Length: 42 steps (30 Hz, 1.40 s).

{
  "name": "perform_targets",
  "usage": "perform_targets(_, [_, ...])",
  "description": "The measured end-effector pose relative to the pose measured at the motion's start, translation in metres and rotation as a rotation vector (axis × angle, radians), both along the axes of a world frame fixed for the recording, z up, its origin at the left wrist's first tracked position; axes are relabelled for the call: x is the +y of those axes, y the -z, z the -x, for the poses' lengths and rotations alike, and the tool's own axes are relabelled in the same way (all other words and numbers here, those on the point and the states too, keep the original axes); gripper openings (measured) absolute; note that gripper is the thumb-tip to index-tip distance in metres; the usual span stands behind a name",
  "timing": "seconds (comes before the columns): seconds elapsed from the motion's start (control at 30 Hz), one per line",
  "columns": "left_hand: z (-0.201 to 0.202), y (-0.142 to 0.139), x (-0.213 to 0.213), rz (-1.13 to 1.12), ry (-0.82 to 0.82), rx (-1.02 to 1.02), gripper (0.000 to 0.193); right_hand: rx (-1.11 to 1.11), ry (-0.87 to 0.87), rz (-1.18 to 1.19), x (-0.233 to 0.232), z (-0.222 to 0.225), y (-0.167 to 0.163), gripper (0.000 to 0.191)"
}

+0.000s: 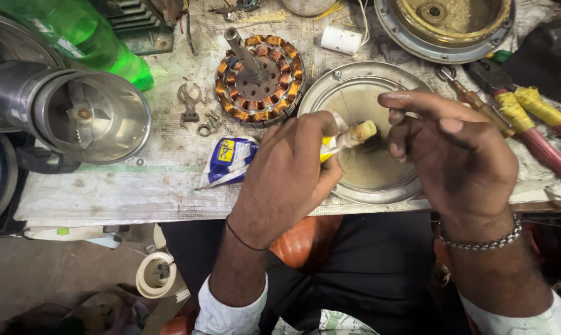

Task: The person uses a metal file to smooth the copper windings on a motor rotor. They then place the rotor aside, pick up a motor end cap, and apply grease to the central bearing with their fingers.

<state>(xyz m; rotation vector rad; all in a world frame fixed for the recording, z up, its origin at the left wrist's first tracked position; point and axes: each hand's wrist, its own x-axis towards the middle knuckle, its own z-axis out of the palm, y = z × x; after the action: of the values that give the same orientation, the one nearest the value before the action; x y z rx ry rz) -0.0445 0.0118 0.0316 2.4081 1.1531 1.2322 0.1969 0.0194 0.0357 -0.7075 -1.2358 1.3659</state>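
While my left hand squeezes this small yellowish tube, fingers wrapped tight round its body, the nozzle end pokes out over the round metal cover lying open-side up at the edge of the bench. My right hand hovers just beside the tube's tip, fingers half curled, one fingertip bent down toward the nozzle; it grips nothing that I can see, though whether that fingertip touches the tip I cannot tell. So the tube sits between my two hands, right above the hollow of the cover.

I judge this to be the greasing step: getting paste out of the tube and onto a finger or into the cover's middle. What comes next, I reckon, calls for a steady, gentle squeeze from the left and a careful wipe with the right, keeping the paste in the hollow and off the rim.

Behind the cover stands the copper-wound stator with its shaft pointing up. A blue and white packet lies just left of my left hand. Off to the right rest red-handled pliers with yellow tape, well apart from the work.
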Motion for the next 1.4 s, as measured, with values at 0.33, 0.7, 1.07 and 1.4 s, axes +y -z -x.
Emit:
perform_targets(0.33, [0.002,0.004,0.000,-0.133,-0.083,0.017,0.053,-0.042,-0.149,0.075,-0.011,0.001,-0.015,0.066])
perform_targets(0.7, [0.002,0.012,0.003,-0.215,-0.132,-0.032,0.036,0.043,-0.176,0.136,-0.008,-0.001,-0.013,0.065])
perform_targets(1.07, [0.009,0.002,-0.010,-0.216,-0.105,0.031,0.045,-0.363,-0.152,0.020,-0.021,-0.004,-0.008,0.047])
perform_targets(1.4, [0.008,0.002,-0.008,-0.236,-0.119,0.033,0.034,-0.380,-0.173,-0.047,-0.023,0.004,-0.011,0.045])
